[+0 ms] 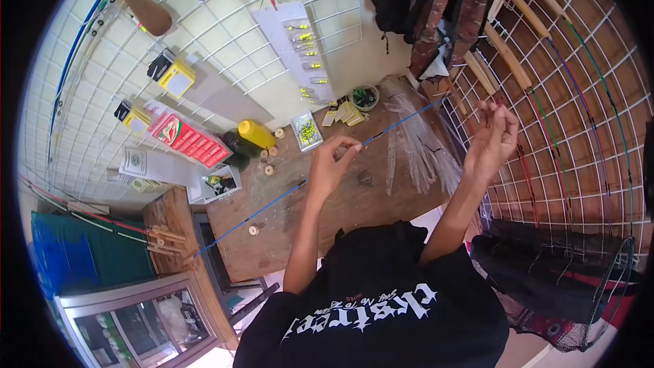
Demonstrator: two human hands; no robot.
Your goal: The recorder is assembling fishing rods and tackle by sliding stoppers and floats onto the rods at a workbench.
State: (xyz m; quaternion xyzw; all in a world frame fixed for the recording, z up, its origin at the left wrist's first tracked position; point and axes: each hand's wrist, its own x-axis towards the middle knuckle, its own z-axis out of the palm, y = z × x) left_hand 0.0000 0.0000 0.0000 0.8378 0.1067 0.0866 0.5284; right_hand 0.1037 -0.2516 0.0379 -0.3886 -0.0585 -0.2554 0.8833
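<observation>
My left hand (330, 163) pinches a thin blue rod (300, 185) between thumb and fingertips, above the wooden table (354, 197). The rod slants across the table, one end reaching past its near-left corner, the other rising toward the wire grid (579, 143) on the right. My right hand (492, 138) is raised near that far end, in front of the grid, fingers drawn together; whether they grip the rod's tip I cannot tell. On the table lie clear plastic sleeves (415, 143), a yellow bottle (256, 133) and small round wooden discs (268, 161).
</observation>
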